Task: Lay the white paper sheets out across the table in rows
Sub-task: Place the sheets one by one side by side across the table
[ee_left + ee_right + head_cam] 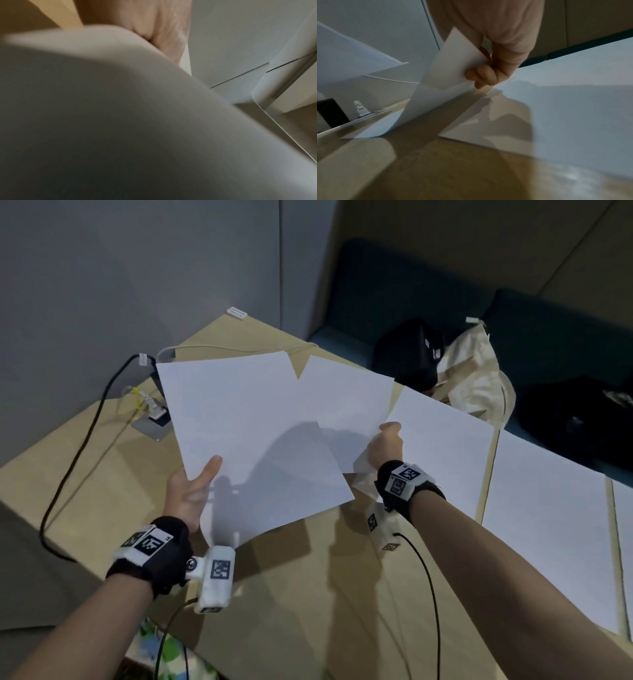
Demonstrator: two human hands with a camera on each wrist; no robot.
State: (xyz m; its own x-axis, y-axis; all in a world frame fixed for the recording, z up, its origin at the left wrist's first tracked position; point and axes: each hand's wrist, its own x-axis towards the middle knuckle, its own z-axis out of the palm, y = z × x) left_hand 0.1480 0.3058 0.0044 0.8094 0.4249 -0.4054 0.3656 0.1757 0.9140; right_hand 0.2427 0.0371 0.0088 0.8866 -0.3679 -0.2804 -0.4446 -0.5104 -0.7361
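Stack of white sheets [250, 426] up off the counter [308, 594], pinched at its near left corner by the left hand [190, 491], thumb [209, 470] flat on top, the rest of the fingers tucked out of sight underneath. Filling the left wrist view from below, pale and blurred, with the palm above it.

One single sheet [346, 402] off to the right of the stack, far corner down on the counter, near edge lifted. Held at that near edge by the right hand [385, 445]: in the right wrist view, fingers [481, 77] curled under the sheet's corner and clamped on it, paper curving down from there to the wood.

Just beside it on the right, a laid sheet [442, 450] lying flat, partly under the right hand. Next along, a second laid sheet [548, 508], then a sliver of a third sheet [625, 529] at the frame's edge, all in one row with narrow strips of wood between.

Marker bands and small cameras strapped on both wrists, wires trailing toward the body.

Far left of the counter, a black cable [68, 460] looping over the edge, a white cable [219, 348] and a small power block [154, 409]. Beyond the counter on the dark seat, a black bag [407, 350] and a cream cloth bag [476, 374].
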